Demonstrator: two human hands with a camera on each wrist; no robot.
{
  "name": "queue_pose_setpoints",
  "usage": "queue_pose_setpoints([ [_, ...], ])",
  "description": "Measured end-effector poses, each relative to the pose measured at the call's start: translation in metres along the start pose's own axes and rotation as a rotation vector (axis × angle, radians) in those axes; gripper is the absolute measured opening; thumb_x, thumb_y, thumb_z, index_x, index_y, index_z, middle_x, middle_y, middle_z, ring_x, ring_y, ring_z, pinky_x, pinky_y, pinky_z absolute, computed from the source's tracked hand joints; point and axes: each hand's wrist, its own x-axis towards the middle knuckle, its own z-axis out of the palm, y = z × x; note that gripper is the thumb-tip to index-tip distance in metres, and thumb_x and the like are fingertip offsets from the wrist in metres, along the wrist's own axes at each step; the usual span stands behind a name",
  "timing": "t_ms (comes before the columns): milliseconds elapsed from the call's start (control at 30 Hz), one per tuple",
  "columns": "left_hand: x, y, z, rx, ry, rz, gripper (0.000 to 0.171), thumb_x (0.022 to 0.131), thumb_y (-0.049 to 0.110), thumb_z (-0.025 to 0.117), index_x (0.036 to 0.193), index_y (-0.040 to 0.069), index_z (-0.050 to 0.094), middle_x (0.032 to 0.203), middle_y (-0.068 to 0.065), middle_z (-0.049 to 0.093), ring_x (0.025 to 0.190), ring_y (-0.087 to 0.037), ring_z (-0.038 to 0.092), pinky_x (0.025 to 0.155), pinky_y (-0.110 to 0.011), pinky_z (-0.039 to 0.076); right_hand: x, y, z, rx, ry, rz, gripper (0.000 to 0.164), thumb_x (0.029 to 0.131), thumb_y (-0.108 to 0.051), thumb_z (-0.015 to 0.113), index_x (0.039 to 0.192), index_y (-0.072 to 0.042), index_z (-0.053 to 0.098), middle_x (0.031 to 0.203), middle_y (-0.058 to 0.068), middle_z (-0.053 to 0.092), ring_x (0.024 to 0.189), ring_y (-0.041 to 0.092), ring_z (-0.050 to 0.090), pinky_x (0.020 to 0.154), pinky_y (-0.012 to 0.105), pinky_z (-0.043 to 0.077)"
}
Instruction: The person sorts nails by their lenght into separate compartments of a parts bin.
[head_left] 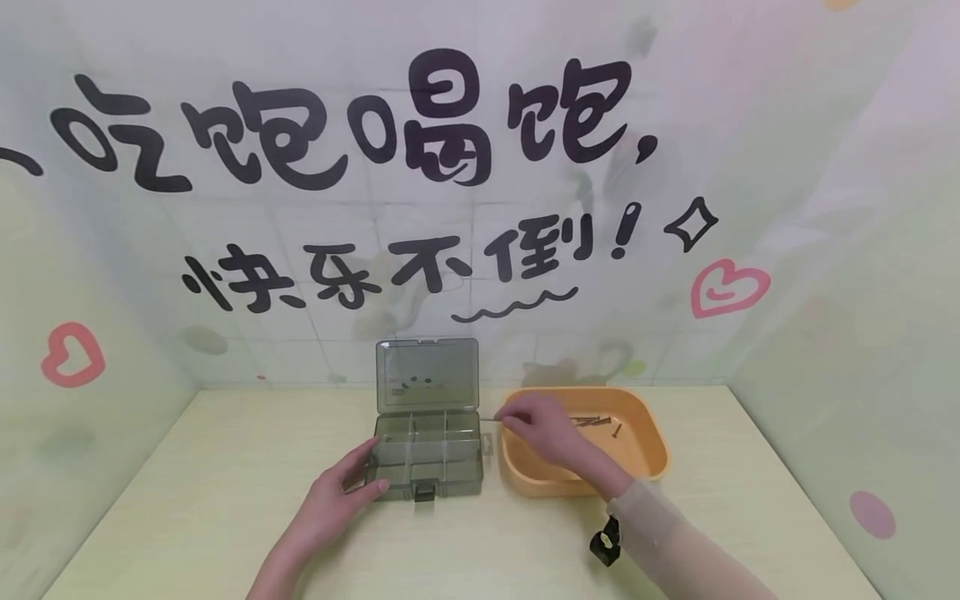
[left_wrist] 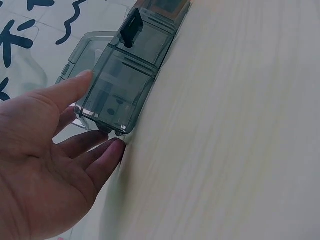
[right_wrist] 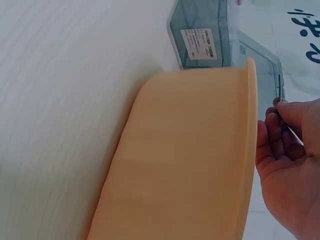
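Observation:
A clear grey plastic compartment box [head_left: 463, 483] stands on the table, its lid [head_left: 427, 367] tipped up at the back. My left hand [head_left: 328, 502] holds the box at its left end, thumb over the front rim and fingers against the outer side, as the left wrist view shows. Between thumb and fingertips, my right hand [head_left: 542, 429] pinches a thin screw [head_left: 490, 419] pointing left towards the box's right back corner. That hand is over the left part of an orange tray [head_left: 555, 487], where several more screws [head_left: 592, 422] lie.
The pale wooden table [head_left: 225, 467] carries both containers side by side. Behind it rises a wall sheet [head_left: 262, 350] with large black lettering. A label [right_wrist: 199, 44] is stuck on the box in the right wrist view. A black strap [head_left: 606, 542] hangs by the right sleeve.

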Motion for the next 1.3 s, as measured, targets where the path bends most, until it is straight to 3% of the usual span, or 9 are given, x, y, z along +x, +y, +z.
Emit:
queue_pose_setpoints([
  [233, 0.002, -0.003, 0.001, -0.023, 0.004, 0.010, 0.071, 0.098, 0.020, 0.073, 0.158, 0.008, 0.038, 0.156, -0.031, 0.036, 0.134, -0.054, 0.046, 0.103, -0.053, 0.051, 0.002, -0.009, 0.006, -0.035, -0.055, -0.044, 0.012, 0.096, 0.000, 0.068, 0.102, -0.001, 0.079, 0.091, 0.005, 0.073, 0.083, 0.016, 0.065, 0.076, 0.027, 0.057],
  [533, 0.001, -0.004, 0.002, -0.041, 0.002, 0.005, 0.071, 0.098, 0.020, 0.073, 0.158, 0.008, 0.037, 0.156, -0.031, 0.036, 0.134, -0.053, 0.046, 0.104, -0.053, 0.051, 0.001, -0.018, 0.014, -0.079, -0.192, -0.050, 0.018, 0.102, -0.004, 0.062, 0.110, -0.002, 0.077, 0.101, 0.009, 0.074, 0.091, 0.016, 0.064, 0.082, 0.032, 0.057],
  [900, 0.001, -0.005, 0.002, -0.041, 0.009, 0.013, 0.071, 0.097, 0.021, 0.074, 0.158, 0.008, 0.038, 0.156, -0.031, 0.038, 0.134, -0.053, 0.047, 0.105, -0.052, 0.051, 0.004, -0.020, 0.019, -0.126, -0.247, -0.055, 0.017, 0.100, -0.002, 0.063, 0.108, -0.003, 0.078, 0.100, 0.007, 0.073, 0.089, 0.012, 0.064, 0.081, 0.028, 0.056],
  [1300, 0.001, -0.003, 0.002, -0.045, -0.010, -0.004, 0.071, 0.098, 0.019, 0.072, 0.159, 0.007, 0.037, 0.159, -0.030, 0.032, 0.136, -0.054, 0.042, 0.106, -0.053, 0.050, 0.007, -0.027, 0.025, -0.298, -0.252, -0.184, 0.013, 0.099, -0.006, 0.068, 0.104, -0.004, 0.079, 0.095, 0.001, 0.074, 0.090, 0.015, 0.067, 0.085, 0.028, 0.057],
])
